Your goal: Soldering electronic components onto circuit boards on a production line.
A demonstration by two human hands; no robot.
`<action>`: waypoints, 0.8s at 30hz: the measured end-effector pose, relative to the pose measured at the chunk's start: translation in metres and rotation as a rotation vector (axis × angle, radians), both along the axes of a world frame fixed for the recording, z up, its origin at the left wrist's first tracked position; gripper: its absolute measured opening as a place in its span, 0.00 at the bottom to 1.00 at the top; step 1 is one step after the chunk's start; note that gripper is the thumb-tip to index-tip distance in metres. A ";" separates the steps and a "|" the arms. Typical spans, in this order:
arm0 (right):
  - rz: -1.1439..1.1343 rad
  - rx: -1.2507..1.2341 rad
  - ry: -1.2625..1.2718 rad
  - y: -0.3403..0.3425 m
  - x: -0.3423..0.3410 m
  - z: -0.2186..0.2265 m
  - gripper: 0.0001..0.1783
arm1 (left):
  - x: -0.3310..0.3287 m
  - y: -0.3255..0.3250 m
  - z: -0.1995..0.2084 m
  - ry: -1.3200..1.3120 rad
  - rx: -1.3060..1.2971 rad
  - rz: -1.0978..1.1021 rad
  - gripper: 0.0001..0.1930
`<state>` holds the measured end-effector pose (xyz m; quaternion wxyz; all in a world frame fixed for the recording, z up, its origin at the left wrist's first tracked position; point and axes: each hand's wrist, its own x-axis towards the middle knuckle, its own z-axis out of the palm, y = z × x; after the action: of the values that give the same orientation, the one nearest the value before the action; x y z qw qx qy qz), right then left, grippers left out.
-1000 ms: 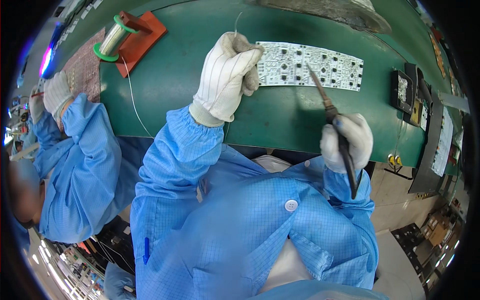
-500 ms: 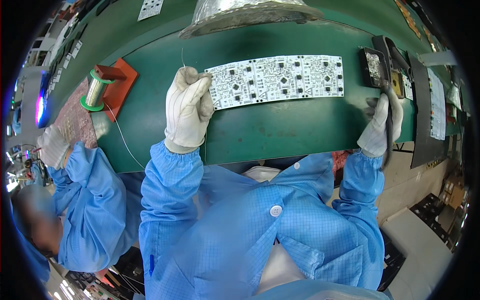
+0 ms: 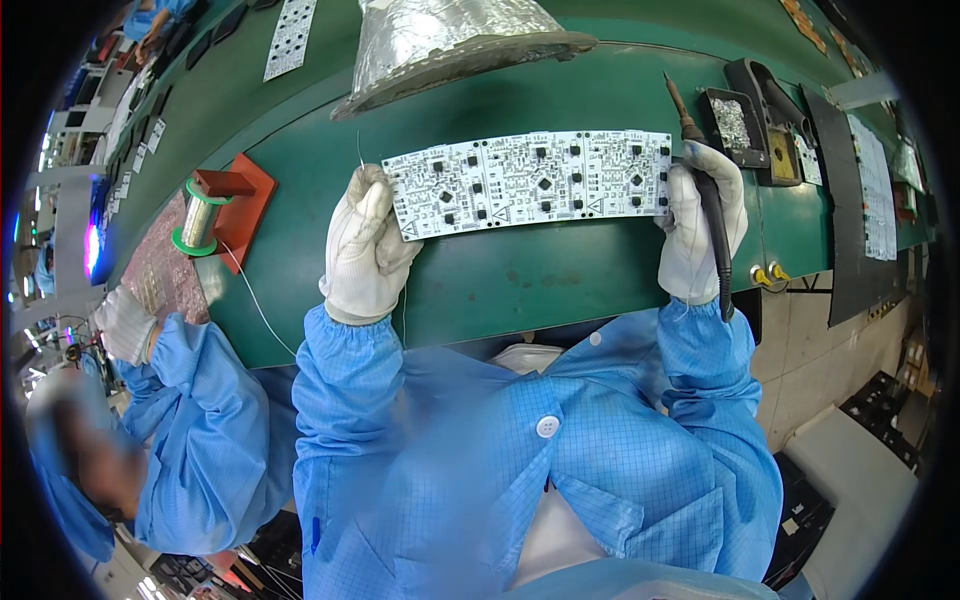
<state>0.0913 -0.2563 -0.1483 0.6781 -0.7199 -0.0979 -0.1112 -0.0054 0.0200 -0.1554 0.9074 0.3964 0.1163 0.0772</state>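
A long white circuit board panel (image 3: 530, 178) with small black chips is held up over the green bench. My left hand (image 3: 362, 250), in a white glove, is closed on its left end, and a thin solder wire (image 3: 360, 148) sticks up from the same fingers. Gloved too, my right hand (image 3: 695, 235) grips a black soldering iron (image 3: 716, 235), its tip pointing up and away. The right fingers also meet the panel's right end; whether they pinch it is hard to see.
A spool of solder wire (image 3: 200, 222) sits on a red stand (image 3: 256, 205) at left. A foil-covered hood (image 3: 455, 55) hangs at the far side. To the right are a tray of metal bits (image 3: 735, 125) and an iron holder (image 3: 772, 105). A co-worker's gloved hand (image 3: 125, 325) is at far left.
My right hand has brought the soldering iron left, away from its holder, to the panel's right end. The panel and my left hand have shifted slightly left and nearer.
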 end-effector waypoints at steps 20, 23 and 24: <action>0.009 0.038 -0.001 -0.004 -0.002 0.002 0.15 | 0.004 -0.003 0.003 0.075 0.109 -0.022 0.16; 0.008 0.019 -0.006 -0.004 -0.001 0.001 0.17 | 0.003 -0.001 0.001 0.062 0.099 -0.022 0.15; 0.015 0.020 0.003 -0.004 0.000 0.000 0.17 | 0.003 0.000 0.001 0.066 0.096 -0.019 0.15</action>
<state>0.0912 -0.2600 -0.1480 0.6863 -0.7124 -0.1013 -0.1061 -0.0024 0.0205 -0.1547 0.8837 0.4430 0.1383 0.0610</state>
